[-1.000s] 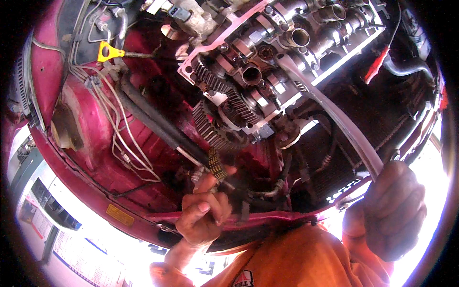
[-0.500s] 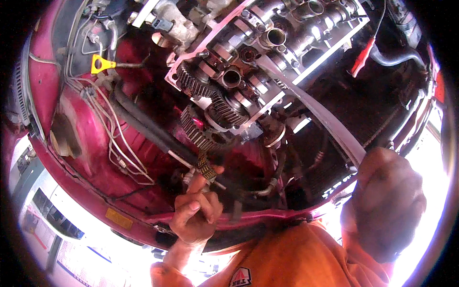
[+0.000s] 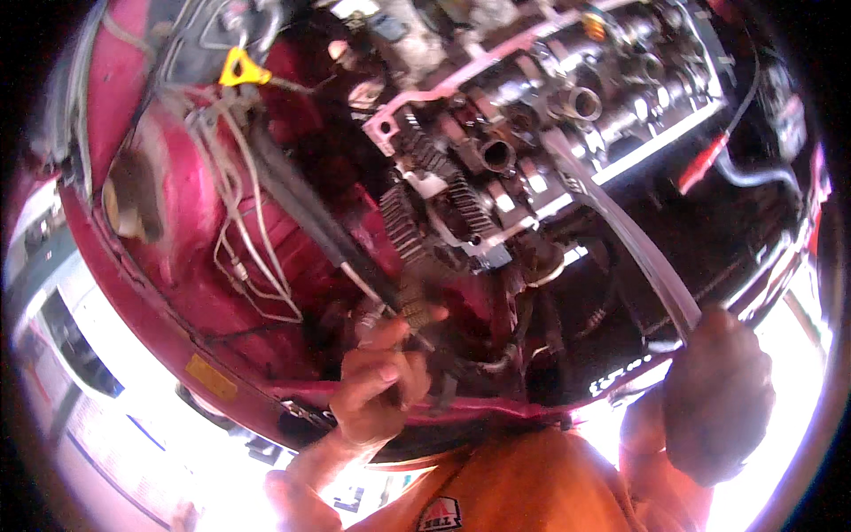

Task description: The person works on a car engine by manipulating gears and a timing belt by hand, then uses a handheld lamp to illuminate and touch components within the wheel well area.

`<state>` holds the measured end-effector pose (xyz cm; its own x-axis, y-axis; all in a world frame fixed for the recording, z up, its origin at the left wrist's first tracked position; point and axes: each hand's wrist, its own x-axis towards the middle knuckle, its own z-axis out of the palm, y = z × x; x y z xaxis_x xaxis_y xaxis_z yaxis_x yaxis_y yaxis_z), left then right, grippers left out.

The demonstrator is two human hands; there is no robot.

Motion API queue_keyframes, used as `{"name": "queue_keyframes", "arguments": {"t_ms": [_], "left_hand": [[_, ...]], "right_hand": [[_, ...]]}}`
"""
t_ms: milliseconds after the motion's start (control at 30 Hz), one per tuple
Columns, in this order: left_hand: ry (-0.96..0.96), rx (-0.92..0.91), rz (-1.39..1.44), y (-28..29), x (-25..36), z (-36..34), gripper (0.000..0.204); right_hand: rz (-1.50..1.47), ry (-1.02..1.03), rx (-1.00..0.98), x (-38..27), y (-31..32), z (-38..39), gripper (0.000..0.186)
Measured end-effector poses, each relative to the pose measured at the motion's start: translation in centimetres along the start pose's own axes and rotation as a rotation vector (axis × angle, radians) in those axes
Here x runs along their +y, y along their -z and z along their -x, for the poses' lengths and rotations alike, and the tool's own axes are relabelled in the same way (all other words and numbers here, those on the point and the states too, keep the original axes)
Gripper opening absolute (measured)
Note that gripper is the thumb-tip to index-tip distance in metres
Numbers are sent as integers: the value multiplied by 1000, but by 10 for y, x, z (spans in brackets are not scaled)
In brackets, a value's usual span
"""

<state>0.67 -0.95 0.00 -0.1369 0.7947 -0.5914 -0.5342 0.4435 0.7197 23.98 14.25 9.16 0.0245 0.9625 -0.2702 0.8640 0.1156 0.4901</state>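
The left hand [image 3: 377,390] pinches the ribbed, dark timing belt [image 3: 409,306] low in the red engine bay [image 3: 177,266]. The right hand [image 3: 716,399] is closed around a pale, translucent strip [image 3: 620,230], probably a hose.

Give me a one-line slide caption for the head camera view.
Over a red car's open engine, the left hand pinches a toothed timing belt while the right hand grips a clear hose.
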Motion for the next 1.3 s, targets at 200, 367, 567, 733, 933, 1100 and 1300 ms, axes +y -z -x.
{"name": "queue_keyframes", "arguments": {"t_ms": [200,367,567,733,933,1100,1300], "left_hand": [[174,-89,111,-12,20,-11,64],[221,24,143,-13,18,-4,64],[231,-24,121,-8,21,-7,36],[229,-6,77,-12,20,-6,43],[260,10,127,-7,20,-3,38],[277,-19,89,-3,20,-1,40],[245,-43,98,-3,19,-5,40]], "right_hand": [[350,62,10,8,-12,3,11],[436,343,-99,22,-11,-8,27],[507,321,63,15,-15,-6,24],[552,335,124,18,-18,-3,21],[631,413,174,24,-9,2,20],[524,322,29,20,-9,0,21],[505,285,-7,16,-9,2,21]]}}
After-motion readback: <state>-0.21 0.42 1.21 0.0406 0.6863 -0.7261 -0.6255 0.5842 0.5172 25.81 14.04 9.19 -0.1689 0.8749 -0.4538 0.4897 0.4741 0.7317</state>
